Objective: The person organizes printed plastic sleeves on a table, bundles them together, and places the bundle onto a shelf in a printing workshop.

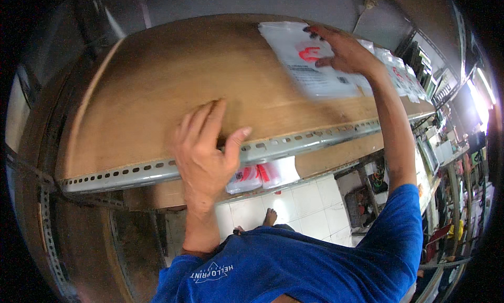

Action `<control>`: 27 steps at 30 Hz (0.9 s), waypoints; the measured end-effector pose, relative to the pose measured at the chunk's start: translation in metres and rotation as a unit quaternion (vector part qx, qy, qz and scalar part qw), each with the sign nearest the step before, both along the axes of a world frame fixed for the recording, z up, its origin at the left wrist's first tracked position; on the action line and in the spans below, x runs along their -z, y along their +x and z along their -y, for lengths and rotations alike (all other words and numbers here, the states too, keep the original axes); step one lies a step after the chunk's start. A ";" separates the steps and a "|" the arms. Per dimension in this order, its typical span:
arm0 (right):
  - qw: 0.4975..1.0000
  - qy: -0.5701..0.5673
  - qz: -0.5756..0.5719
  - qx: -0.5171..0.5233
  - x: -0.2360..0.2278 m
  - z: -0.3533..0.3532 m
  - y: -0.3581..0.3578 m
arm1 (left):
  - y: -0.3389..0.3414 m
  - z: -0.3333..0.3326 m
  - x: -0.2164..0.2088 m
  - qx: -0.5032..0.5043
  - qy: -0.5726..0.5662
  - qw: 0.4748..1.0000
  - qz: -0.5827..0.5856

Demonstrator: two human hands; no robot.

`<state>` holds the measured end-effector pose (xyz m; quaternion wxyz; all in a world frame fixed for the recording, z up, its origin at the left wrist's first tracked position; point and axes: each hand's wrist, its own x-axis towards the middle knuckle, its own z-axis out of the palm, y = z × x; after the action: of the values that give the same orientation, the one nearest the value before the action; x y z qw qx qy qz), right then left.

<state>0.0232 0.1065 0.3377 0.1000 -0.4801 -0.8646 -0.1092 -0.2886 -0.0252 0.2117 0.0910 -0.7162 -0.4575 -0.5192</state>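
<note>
My right hand reaches over a clear plastic bag with a red printed mark, lying flat at the right part of a brown wooden shelf. Its fingers are spread at the bag's far edge, and the thumb sits apart over the print. At the shelf's front edge, my left hand is open, its fingers stretched forward over the board. The thumb points right, above the perforated metal rail. Nothing shows in the left hand.
More printed plastic bags lie in a row farther right on the shelf. Below, a lower board carries red-and-white packets. White floor tiles show under it. Metal racks with assorted items stand at the right.
</note>
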 end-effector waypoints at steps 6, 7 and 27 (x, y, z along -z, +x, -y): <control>0.995 -0.019 0.096 0.030 0.024 -0.196 0.016 | -0.003 0.000 0.001 -0.004 -0.022 1.000 0.007; 0.996 0.012 0.087 0.028 0.030 -0.207 0.001 | -0.005 0.003 -0.004 -0.012 -0.039 0.999 0.016; 0.961 -0.166 0.147 0.162 0.048 -0.289 -0.015 | -0.008 0.004 -0.002 -0.041 -0.030 0.997 0.058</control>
<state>0.0080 0.3953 0.2893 -0.1288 -0.6024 -0.7862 -0.0482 -0.2965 -0.0290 0.2133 0.0645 -0.6676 -0.5065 -0.5419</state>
